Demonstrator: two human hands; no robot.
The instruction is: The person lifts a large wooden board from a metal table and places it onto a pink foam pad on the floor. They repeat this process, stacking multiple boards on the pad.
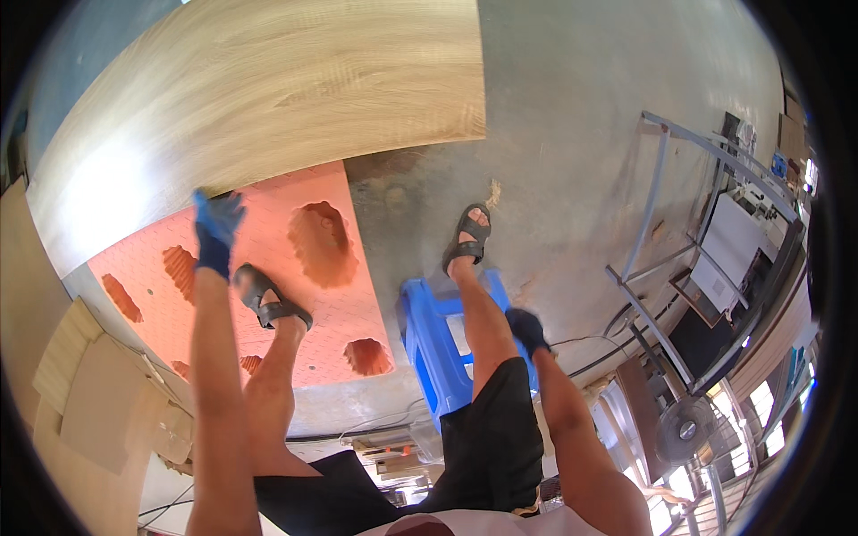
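Note:
My left hand [217, 219], in a blue glove with a dark cuff, is open with its fingers spread at the near edge of a large wood-grain board [313, 85]. Whether the fingers touch the board is hard to make out. Below the hand lies an orange foam mat [259, 210] with several ragged holes worn through it. My right hand [527, 329], also in a dark blue glove, hangs low beside a blue plastic stool [420, 335]. Its fingers are too dark and bunched to read, and contact with the stool cannot be told.
My sandalled left foot [268, 299] stands on the mat, my right foot [467, 237] on the concrete floor [581, 188]. At the right stand a grey metal frame [661, 179] and a fan [688, 431]. Cut boards [98, 384] lean at the left. Cables cross the floor.

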